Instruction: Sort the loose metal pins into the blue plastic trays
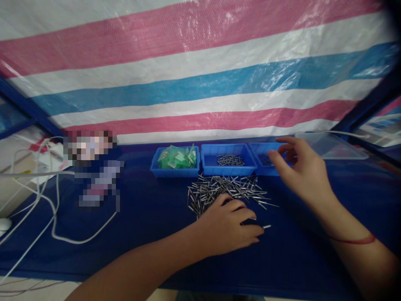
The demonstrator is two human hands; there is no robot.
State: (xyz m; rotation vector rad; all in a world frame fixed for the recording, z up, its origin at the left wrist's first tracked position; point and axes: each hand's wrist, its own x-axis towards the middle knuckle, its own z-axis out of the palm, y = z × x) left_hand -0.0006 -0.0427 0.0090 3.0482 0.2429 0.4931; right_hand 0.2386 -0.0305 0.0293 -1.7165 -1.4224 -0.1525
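Note:
A loose pile of thin metal pins (232,186) lies on the dark blue table. My left hand (233,223) is low over the table at the pile's front edge, fingers curved and apart; one pin (267,226) shows beside its fingertips, and whether they touch it is unclear. Raised above the right blue bin (258,147), my right hand (300,167) has its fingers apart and nothing visible between them. Some pins lie in that bin, partly hidden by the hand. The middle blue bin (228,170) holds more pins. Green plastic packets (177,158) fill the left blue bin (173,172).
A clear plastic lid (335,146) lies at the back right. White cables (75,241) loop over the table's left side, near a blurred object (100,184) and a white mouse (4,225). A striped plastic sheet (188,92) hangs behind.

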